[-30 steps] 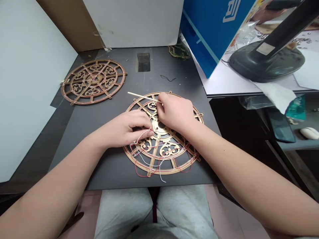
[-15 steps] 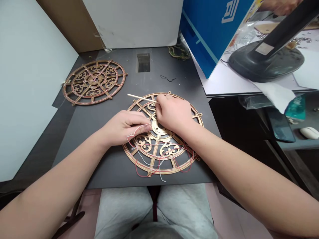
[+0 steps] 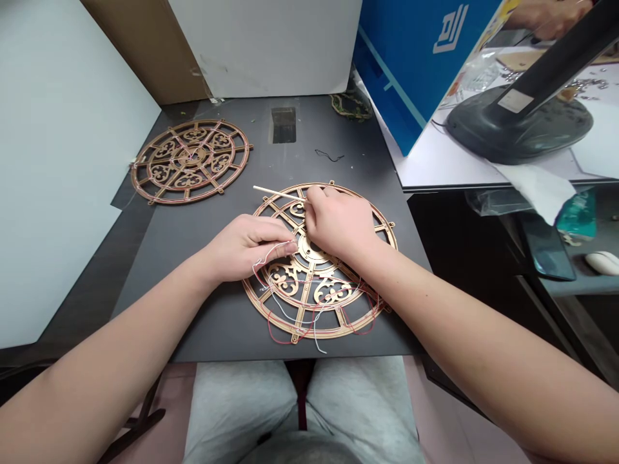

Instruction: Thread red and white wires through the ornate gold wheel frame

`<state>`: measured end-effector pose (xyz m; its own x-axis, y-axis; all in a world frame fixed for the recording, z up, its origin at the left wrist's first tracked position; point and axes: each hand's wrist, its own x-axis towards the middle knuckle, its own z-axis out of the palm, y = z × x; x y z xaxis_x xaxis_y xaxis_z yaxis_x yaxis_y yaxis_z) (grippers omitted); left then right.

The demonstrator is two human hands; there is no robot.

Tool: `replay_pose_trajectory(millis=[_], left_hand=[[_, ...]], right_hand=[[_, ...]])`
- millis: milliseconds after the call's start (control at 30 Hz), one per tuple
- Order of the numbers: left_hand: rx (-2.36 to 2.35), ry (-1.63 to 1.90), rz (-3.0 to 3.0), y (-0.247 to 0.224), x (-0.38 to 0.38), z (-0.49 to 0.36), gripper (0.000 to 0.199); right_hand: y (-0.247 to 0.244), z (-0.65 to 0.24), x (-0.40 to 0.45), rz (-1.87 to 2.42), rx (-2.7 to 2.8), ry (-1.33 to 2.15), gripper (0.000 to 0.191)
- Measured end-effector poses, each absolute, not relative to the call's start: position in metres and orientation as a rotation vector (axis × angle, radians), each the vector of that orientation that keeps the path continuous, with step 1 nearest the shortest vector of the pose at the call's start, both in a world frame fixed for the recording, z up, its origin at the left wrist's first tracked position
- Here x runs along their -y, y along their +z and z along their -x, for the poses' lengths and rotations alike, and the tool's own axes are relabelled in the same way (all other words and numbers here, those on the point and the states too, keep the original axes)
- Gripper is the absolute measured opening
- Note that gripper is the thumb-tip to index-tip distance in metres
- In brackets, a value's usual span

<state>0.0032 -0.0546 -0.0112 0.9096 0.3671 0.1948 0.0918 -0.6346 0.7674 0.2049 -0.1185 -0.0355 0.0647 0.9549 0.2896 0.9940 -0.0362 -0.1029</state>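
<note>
A round openwork wooden wheel (image 3: 305,296) with spokes and scroll cut-outs lies flat on the dark table before me. Thin red and white wires (image 3: 285,312) run over its near half, with loose loops past the rim. My left hand (image 3: 251,248) rests at the wheel's left side, thumb and fingers pinched on the wires. Over the upper middle of the wheel is my right hand (image 3: 341,219), its fingers closed round a thin pale stick (image 3: 276,193) that points left. The right fingertips and the stick's other end are hidden beneath that hand.
A second wooden wheel (image 3: 191,161) with wires lies at the back left. White panels (image 3: 271,45) and a blue box (image 3: 411,71) border the table. At right are a black stand (image 3: 517,122), a mouse (image 3: 602,263) and a phone (image 3: 549,248). Another person's hand (image 3: 551,18) shows top right.
The whole view has shifted slightly, so everything appears a little further right. Both hands keep their hold and place on the wheel.
</note>
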Motion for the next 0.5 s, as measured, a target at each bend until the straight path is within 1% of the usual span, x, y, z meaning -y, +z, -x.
replay_pose_trajectory(millis=[233,500], left_hand=[[-0.321,0.452,-2.212,-0.0119,0.0536,-0.003,0.023],[-0.336,0.449,-2.2,-0.0121,0.0533,-0.0031,0.025]], right_hand=[[-0.0361,-0.2043,0.1192,2.055,1.974,-0.223,0.031],[-0.0337,-0.204,0.1189,2.085,1.978,-0.183,0.032]])
